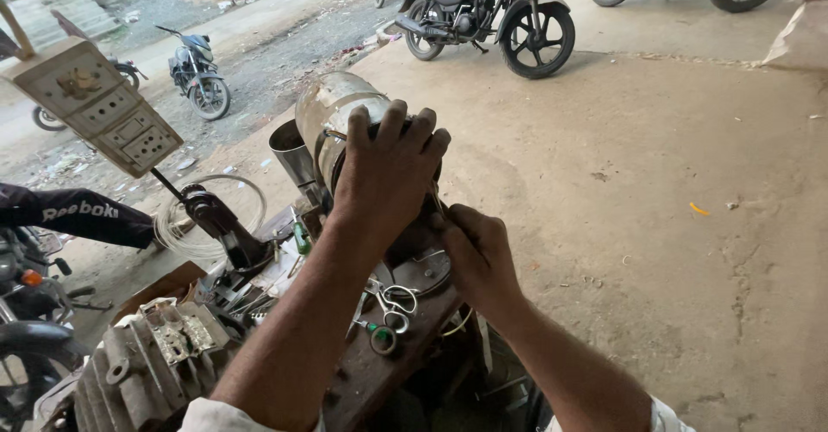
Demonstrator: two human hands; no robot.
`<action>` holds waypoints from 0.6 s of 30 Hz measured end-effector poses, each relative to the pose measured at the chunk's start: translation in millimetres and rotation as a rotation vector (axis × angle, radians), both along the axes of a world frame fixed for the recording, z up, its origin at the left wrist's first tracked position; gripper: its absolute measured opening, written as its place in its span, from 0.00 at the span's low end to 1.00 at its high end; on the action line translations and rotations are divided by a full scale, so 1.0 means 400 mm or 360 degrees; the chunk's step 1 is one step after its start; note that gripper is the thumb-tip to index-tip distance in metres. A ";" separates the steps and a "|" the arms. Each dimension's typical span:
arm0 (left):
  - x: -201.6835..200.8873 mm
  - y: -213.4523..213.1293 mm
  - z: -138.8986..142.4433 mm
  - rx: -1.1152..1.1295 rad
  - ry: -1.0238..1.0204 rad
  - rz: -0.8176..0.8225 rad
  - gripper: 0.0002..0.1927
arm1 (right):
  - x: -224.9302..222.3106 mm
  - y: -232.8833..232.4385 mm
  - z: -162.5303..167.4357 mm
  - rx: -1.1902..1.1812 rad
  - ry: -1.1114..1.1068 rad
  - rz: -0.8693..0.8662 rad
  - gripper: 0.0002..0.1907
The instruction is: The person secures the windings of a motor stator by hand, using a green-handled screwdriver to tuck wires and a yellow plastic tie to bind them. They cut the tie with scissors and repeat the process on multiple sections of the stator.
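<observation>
Head view: left hand (390, 173) clasps motor (332, 117); right hand (474, 255) seemingly beneath.

Single head view, angled down, close over workbench (388, 372)

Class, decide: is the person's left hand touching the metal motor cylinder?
Touching. The head view shows the left hand spread over the metal motor cylinder's end, fingers pressed against it.
</observation>
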State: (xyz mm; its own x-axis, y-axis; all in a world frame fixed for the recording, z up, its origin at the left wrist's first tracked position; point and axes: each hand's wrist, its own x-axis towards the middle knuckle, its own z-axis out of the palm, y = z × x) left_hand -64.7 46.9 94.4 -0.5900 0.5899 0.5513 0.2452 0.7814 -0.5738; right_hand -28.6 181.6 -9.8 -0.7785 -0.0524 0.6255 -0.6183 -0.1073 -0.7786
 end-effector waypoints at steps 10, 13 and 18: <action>-0.074 -0.053 -0.022 0.0088 -0.0017 -0.0093 0.25 | -0.018 -0.064 0.067 0.0434 0.0326 -0.0123 0.10; -0.045 -0.062 -0.020 0.0033 0.0156 -0.0111 0.21 | -0.003 -0.058 0.063 0.0501 0.0448 -0.0181 0.11; 0.068 -0.070 0.007 0.0247 0.0025 -0.0372 0.33 | 0.064 0.028 0.012 0.0503 0.0033 -0.0130 0.17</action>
State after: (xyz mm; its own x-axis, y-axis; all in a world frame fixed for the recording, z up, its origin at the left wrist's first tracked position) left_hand -37.5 18.9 97.2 -0.4385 0.6168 0.6537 0.4208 0.7836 -0.4571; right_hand -2.9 192.8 -5.1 -0.7756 -0.1841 0.6038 -0.6308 0.1884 -0.7528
